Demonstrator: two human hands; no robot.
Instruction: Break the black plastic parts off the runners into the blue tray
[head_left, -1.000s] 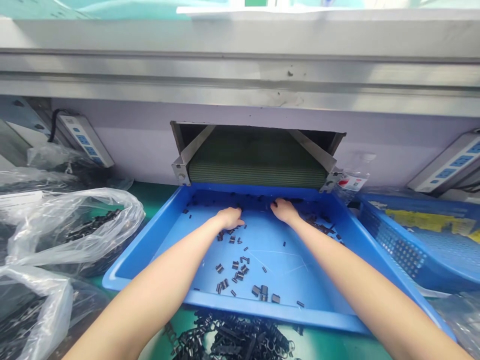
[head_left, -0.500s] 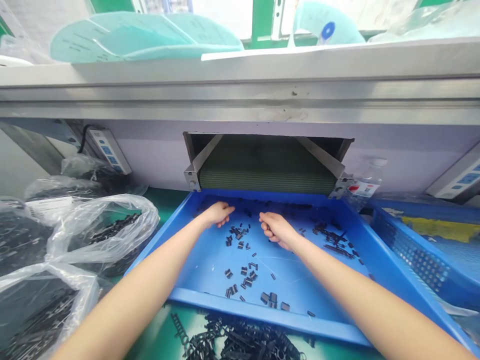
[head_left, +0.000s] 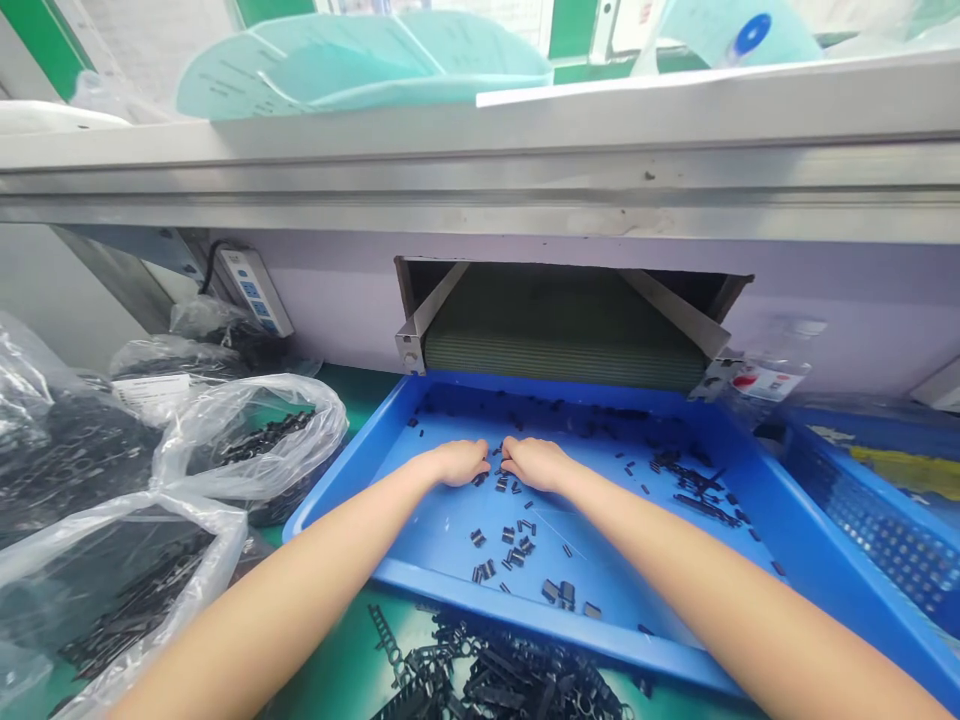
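My left hand [head_left: 461, 462] and my right hand [head_left: 534, 463] reach into the blue tray [head_left: 600, 622], close together near its middle. Both are closed, fingertips pinched and facing each other over a cluster of small black plastic parts [head_left: 501, 484]. Whatever sits between the fingertips is too small and hidden to make out. More small black pieces [head_left: 517, 555] lie scattered nearer the tray's front, with a few wider black blocks [head_left: 567, 594] beside them. Toward the right side rests a heap of longer black parts [head_left: 697, 485].
A conveyor belt [head_left: 566, 330] ends above the tray's back edge. Clear plastic bags of black parts [head_left: 247, 440] stand at left. A black pile [head_left: 517, 675] lies on the green table in front. At right are a bottle [head_left: 780, 370] and a blue basket [head_left: 877, 510].
My hands have come closer together and down toward the cluster of small parts; earlier they were apart. The whole view has shifted, with the scene moving rightward.
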